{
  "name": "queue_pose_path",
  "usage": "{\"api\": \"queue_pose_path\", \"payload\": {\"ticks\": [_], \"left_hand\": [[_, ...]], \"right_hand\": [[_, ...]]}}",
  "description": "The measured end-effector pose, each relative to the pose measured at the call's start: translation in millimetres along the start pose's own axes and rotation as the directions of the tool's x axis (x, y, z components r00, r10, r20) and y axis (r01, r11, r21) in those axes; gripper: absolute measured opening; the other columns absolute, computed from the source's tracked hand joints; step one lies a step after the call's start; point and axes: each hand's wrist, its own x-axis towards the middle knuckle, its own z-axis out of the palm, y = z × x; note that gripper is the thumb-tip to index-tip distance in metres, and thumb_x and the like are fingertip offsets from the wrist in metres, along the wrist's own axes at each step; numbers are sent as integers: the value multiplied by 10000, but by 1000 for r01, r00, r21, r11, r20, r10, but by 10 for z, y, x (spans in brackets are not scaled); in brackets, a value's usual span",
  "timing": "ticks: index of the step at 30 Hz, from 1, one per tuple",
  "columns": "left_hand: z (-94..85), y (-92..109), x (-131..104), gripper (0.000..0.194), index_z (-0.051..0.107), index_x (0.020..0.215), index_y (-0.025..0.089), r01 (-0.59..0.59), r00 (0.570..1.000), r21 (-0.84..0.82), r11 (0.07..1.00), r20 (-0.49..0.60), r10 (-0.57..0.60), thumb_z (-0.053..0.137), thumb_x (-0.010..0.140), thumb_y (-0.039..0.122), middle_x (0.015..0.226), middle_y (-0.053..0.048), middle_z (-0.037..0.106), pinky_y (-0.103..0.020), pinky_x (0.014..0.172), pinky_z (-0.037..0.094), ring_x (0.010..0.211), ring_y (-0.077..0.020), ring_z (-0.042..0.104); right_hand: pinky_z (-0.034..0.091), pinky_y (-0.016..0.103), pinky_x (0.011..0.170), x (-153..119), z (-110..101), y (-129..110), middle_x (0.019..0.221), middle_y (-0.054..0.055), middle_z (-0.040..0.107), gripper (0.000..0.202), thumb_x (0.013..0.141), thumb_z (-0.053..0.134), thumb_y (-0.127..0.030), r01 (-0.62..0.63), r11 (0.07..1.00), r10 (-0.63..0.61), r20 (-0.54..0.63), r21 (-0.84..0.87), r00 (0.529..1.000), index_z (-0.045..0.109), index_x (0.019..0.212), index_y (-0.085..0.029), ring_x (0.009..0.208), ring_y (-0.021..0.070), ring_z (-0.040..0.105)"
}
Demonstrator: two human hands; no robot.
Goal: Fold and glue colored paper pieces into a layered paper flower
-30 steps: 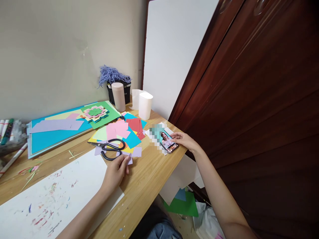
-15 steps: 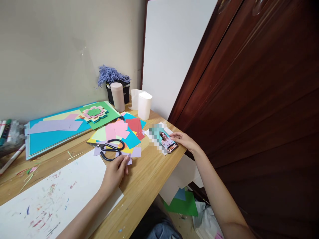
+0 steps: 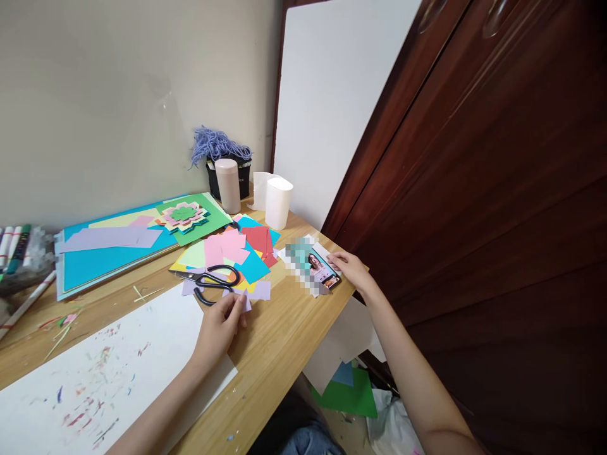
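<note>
My left hand [image 3: 226, 319] is closed in a pinch on a small purple piece of paper [image 3: 247, 304], low over the table. Just beyond it lie black-handled scissors [image 3: 208, 277], spread apart on a pile of coloured paper pieces [image 3: 222, 249]. Further right, my right hand [image 3: 349, 268] reaches to a phone [image 3: 322, 266] at the table's edge. Its fingers are stretched out and rest at the phone's right side, without wrapping round it. The phone screen is lit, and part of the area beside it is blurred out.
A layered paper flower [image 3: 183, 215] lies on green paper at the back. Behind the pile stand a beige bottle [image 3: 228, 186], a paper roll [image 3: 279, 202] and a black box [image 3: 244, 180] with blue yarn. A stained white sheet [image 3: 156, 341] covers the front left. Markers [image 3: 19, 249] lie far left.
The view has shifted slightly, so things on the table sit a little further right. My left hand keeps the purple piece. My right hand stays at the phone with hardly any movement.
</note>
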Motion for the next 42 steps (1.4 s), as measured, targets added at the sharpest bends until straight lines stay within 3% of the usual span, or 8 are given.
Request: {"api": "queue_pose_path", "payload": {"ticks": [4,7,10,15,19,24,30,42], "left_hand": [[-109,-16,30,374,451,609,186,-25,997,-47,999,-75,21,393,830,482,527,32,512,-223,497,318,485,-117,432],[-245,-11,29,365,445,580,181,-72,988,-42,997,-136,66,406,826,447,520,32,467,-222,505,303,508,-119,419],[-414,-21,-12,353,444,564,179,-109,978,-18,994,-179,104,404,826,413,509,33,435,-223,522,304,524,-122,417],[-757,-117,-181,339,505,591,170,-110,976,6,994,-189,110,400,825,391,535,28,484,-226,534,322,524,-115,430],[-998,-251,-362,321,558,605,169,-110,972,53,993,-202,119,399,814,354,580,15,550,-233,555,344,566,-128,477],[-1103,-469,-460,246,599,661,167,-66,946,55,996,-313,80,435,783,304,633,1,585,-230,559,371,601,-138,506],[-1060,-604,-436,232,652,725,158,-53,938,53,997,-339,68,491,776,318,687,-32,638,-222,543,394,565,-122,530],[-997,-591,-468,152,650,686,175,-78,914,164,983,-382,137,551,735,279,640,-17,622,-220,524,379,554,-112,496]], "right_hand": [[411,345,827,-132,307,-334,995,86,603,242,775,492,-364,182,983,-185,-153,-38,971,591,891,-176,864,195,562],[426,310,778,-254,716,-725,889,52,630,244,792,487,-390,300,947,-317,182,115,931,597,839,-178,830,179,569],[435,290,732,-381,1215,-1088,842,44,636,244,767,537,-388,298,924,-380,482,241,789,608,829,-163,798,170,575],[439,267,673,-599,1956,-1407,803,37,636,210,737,580,-346,310,913,-406,674,265,617,607,808,-150,742,156,576],[442,255,644,-771,2271,-1485,741,20,629,148,764,546,-305,359,885,-455,708,295,541,589,743,-165,703,149,580],[407,253,577,-933,2407,-1439,713,14,595,123,766,536,-292,401,876,-466,679,267,567,577,737,-180,640,139,529],[379,232,558,-993,2462,-1319,662,-5,547,123,753,546,-298,395,892,-436,648,219,624,564,737,-177,605,120,484],[365,226,523,-982,2384,-1310,634,-11,541,71,713,565,-242,436,878,-443,675,196,590,555,681,-180,563,108,457]]}}
